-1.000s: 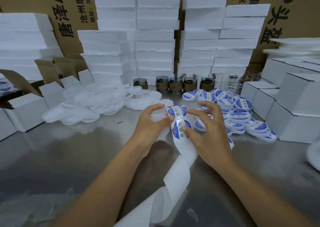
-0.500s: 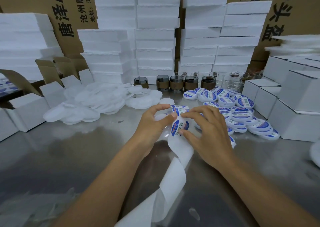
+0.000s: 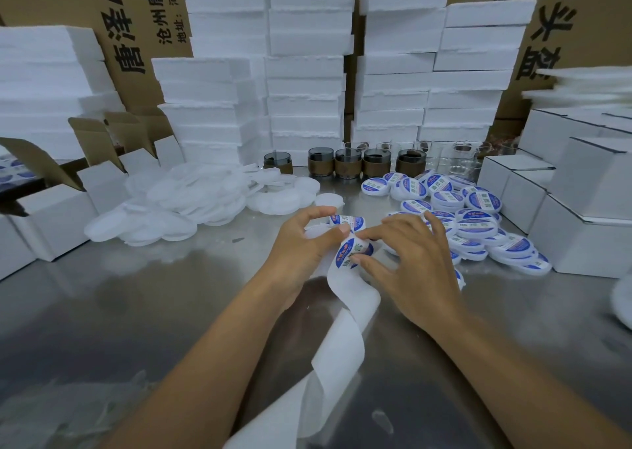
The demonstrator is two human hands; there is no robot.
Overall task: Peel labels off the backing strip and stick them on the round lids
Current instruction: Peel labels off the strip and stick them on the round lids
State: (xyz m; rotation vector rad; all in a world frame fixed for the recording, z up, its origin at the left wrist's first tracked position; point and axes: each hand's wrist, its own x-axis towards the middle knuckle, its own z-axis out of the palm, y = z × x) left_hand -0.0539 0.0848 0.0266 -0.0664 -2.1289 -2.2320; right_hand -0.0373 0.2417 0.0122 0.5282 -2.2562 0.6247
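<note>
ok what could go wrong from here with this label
1. The label is bent between thumb and forefinger of the right hand; it might fold onto itself or go on creased.
2. The emptied backing strip, pinched by the left hand, curls down between the forearms; an arm could snag it and jerk the peel.
3. The labelled lids are heaped close beside the right hand and may get knocked.
</note>
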